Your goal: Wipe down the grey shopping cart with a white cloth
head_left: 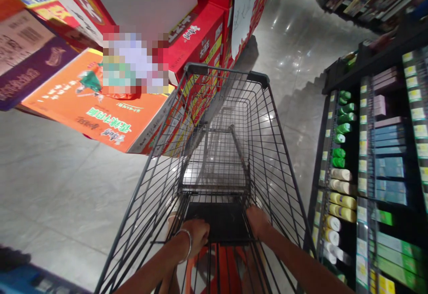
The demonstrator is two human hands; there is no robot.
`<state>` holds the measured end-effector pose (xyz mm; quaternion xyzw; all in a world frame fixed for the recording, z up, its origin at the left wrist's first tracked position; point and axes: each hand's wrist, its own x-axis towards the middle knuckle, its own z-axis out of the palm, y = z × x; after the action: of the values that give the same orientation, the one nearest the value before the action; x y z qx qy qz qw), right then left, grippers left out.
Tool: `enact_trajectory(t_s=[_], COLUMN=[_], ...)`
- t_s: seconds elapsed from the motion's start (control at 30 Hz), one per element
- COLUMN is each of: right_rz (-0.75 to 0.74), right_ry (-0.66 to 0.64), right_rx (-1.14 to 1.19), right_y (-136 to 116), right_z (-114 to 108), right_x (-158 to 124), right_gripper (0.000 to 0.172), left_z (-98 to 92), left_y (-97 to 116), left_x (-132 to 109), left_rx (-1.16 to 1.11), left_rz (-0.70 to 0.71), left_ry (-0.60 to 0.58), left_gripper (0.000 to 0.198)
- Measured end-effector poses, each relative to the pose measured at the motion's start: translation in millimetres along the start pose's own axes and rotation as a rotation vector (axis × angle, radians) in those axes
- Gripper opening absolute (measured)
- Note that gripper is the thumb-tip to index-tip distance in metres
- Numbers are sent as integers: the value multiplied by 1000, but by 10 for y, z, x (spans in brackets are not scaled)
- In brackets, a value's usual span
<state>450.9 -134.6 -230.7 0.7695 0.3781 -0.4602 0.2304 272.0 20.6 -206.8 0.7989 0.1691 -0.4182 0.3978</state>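
Observation:
A black wire shopping cart (282,140) stretches ahead of me, and its basket holds nothing that I can see. My left hand (198,231), with a silver bangle on the wrist, is closed at the left edge of a flat black panel (219,218) on the cart. At the panel's right edge my right hand (257,222) is also closed on the cart. The exact bar under the fingers is hidden. Below the panel, something orange-red (225,267) shows through the wires.
Stacked red cartons (200,35) and an orange noodle box (100,111) stand close along the cart's left side. On the right runs a dark shelf (323,160) of bottles and boxes. Grey tiled floor (282,40) extends ahead. A patch over the boxes is pixelated.

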Motion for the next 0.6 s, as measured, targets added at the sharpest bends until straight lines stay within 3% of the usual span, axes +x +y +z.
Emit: enact_trajectory(t_s=[0.27,0.6], right_rz=[36,82], right_ry=[95,84], right_rx=[-29,59], right_y=[132,188], right_z=[35,33], right_x=[315,166], right_gripper=[40,28], left_z=[-3,-49], left_y=[7,12], left_x=[-21,-25], left_rx=[2,27], left_rz=[-35,-9], left_ry=[24,21], left_gripper=[12,12])
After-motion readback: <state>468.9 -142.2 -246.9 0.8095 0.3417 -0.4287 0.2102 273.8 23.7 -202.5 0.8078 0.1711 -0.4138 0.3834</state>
